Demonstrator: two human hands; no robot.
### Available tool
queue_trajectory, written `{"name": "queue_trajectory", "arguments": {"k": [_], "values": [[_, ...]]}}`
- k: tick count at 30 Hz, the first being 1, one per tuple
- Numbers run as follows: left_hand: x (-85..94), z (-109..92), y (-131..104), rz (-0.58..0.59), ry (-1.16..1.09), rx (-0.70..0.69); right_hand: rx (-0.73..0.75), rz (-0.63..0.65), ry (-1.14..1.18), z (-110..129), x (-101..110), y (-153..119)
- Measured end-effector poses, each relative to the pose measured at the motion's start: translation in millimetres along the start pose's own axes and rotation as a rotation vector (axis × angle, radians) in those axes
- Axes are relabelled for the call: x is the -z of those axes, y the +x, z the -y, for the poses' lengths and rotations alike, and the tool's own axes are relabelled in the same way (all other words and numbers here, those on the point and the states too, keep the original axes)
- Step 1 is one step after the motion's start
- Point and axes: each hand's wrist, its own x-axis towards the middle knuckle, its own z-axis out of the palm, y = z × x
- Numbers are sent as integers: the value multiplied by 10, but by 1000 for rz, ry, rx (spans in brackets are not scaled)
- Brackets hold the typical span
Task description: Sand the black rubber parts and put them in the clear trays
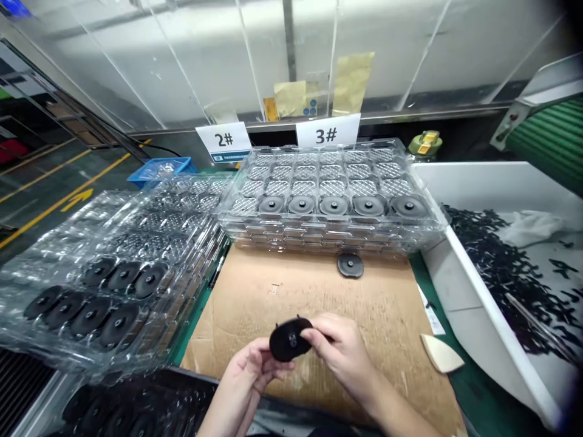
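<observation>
Above the cardboard sheet (246,291) a black oval part (288,341) is tilted between my hands. My left hand (257,367) grips its left and lower edge, with the fingers beneath. My right hand (339,349) pinches its right edge between thumb and fingers. Another dark oval part (350,266) lies on the cardboard near the clear tray stack (332,226). Several dark oval parts (334,205) sit in the front row of that stack's top tray. More oval parts (119,321) rest in the clear trays (182,267) at the left.
A white bin (478,303) with many small black pieces (505,267) stands at the right. Near it lies a cream wedge-shaped piece (441,354). A black tray of dark parts (118,413) is at the lower left. Behind are number signs (327,135) and a blue basket (161,170).
</observation>
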Motion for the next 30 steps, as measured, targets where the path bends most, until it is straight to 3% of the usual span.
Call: {"name": "queue_trajectory", "arguments": {"k": [4, 7, 9, 10, 11, 13, 15, 18, 21, 24, 27, 30], "values": [[-20, -166, 117, -141, 199, -173, 82, 77, 12, -81, 40, 308], [14, -491, 208, -155, 413, -221, 87, 71, -21, -290, 168, 349], [17, -847, 275, -166, 653, -304, -14, -9, -81, -502, 259, 303], [4, -1058, 318, -230, 808, -399, -72, -49, -114, -612, 290, 269], [-17, -1279, 376, -302, 972, -528, -121, -78, -147, -716, 305, 232], [-73, -1724, 557, -337, 1393, -854, -173, -95, -202, -879, 290, 167], [-119, -2113, 842, -318, 1518, -928, -183, -78, -243, -965, 239, 126], [-112, -2485, 1395, -218, 1681, -881, -185, -61, -281, -984, 179, 113], [-42, -2561, 1847, -105, 1766, -806, -184, -53, -296, -975, 182, 117], [12, -2444, 1947, -114, 1784, -821, -186, -42, -316, -997, 204, 110], [68, -2294, 1638, -197, 1772, -879, -189, -24, -341, -1030, 204, 102], [258, -2116, 1057, -155, 1786, -881, -196, 0, -366, -1044, 195, 98]]}}
